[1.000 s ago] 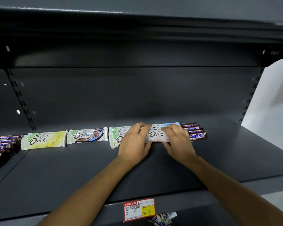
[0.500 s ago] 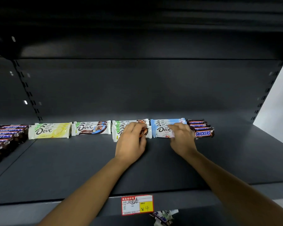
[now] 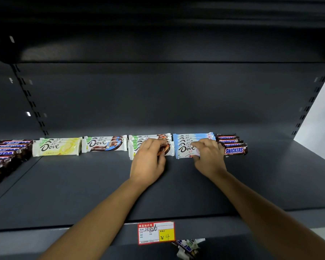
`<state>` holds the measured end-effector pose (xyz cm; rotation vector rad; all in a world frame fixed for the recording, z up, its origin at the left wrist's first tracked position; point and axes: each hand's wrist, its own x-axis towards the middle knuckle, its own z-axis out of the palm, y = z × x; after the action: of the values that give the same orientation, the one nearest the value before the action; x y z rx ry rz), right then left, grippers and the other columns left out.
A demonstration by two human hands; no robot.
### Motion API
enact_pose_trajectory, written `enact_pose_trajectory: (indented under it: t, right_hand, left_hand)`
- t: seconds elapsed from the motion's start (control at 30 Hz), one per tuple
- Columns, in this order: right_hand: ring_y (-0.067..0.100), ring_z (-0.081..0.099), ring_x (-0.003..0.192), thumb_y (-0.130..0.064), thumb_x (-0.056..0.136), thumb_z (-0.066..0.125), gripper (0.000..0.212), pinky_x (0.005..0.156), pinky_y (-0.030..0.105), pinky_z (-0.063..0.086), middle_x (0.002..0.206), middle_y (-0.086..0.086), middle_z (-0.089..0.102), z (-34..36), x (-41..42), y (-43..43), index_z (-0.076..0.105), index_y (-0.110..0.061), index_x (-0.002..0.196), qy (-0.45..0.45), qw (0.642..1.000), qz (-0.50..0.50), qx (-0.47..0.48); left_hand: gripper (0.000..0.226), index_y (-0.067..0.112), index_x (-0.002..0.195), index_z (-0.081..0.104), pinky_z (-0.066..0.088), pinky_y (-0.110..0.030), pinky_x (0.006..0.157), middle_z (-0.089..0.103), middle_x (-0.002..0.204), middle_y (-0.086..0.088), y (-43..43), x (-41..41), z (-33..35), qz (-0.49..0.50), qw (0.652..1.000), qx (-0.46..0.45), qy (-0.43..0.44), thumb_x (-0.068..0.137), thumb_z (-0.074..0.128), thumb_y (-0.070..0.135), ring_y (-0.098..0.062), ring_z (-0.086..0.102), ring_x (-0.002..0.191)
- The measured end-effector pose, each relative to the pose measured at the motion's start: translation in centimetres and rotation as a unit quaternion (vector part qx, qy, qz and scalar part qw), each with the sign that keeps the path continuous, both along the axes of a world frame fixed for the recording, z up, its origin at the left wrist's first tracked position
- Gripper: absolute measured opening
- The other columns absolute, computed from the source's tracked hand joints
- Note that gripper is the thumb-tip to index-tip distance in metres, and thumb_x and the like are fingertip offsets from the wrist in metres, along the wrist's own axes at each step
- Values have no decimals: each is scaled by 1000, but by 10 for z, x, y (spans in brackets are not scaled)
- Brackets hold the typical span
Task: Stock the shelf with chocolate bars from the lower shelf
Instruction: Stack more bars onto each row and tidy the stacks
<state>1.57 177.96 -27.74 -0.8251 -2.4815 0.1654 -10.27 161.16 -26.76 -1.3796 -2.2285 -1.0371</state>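
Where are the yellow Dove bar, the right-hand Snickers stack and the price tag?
yellow Dove bar (image 3: 56,147): head view, middle of the wrapper.
right-hand Snickers stack (image 3: 235,150): head view, logo on the front bar.
price tag (image 3: 156,232): head view, centre of the label.

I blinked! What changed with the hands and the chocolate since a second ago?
The left hand and right hand slid slightly apart. The left now holds the orange Dove stack, the right the blue Dove stack, and a thin gap shows between the stacks. The yellow Dove bars, Snickers pile and price tag stayed put.

Dark grey shelf (image 3: 83,184), yellow-white bar (image 3: 56,148)
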Motion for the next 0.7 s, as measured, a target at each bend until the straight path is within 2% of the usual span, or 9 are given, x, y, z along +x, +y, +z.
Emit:
enact_pose_trajectory:
  t: [0.17,0.37,0.47,0.7]
  right_hand:
    - [18,35,123,-20,85,63,45,108,47,20,124,-2,49,0,0,1,54,-25,129,2,1000,1,-6]
    - [17,35,123,-19,84,63,45,107,47,22,124,-2,48,1,1,1,55,-25,128,5,1000,2,-19]
    - [18,34,123,-17,82,62,48,107,46,20,124,-2,47,2,1,-1,53,-25,129,11,1000,-2,-25]
    - [18,33,125,-18,84,57,43,111,49,14,126,-2,46,13,8,-17,53,-23,127,2,1000,20,6]
  left_hand:
    - [29,16,111,60,35,-18,82,58,107,0,-1,1,-1,-4,1000,-5,11,83,58,10,-18,51,101]
    - [29,15,111,60,44,-29,82,59,105,-2,-2,3,-2,-7,1000,-18,21,82,58,11,-22,54,98]
    - [27,16,109,61,44,-29,81,59,104,-1,-2,3,-2,-1,999,-27,21,82,58,10,-22,54,98]
    - [35,17,117,60,42,-34,89,59,110,-3,-3,5,11,51,984,-143,93,83,54,17,-27,49,105]
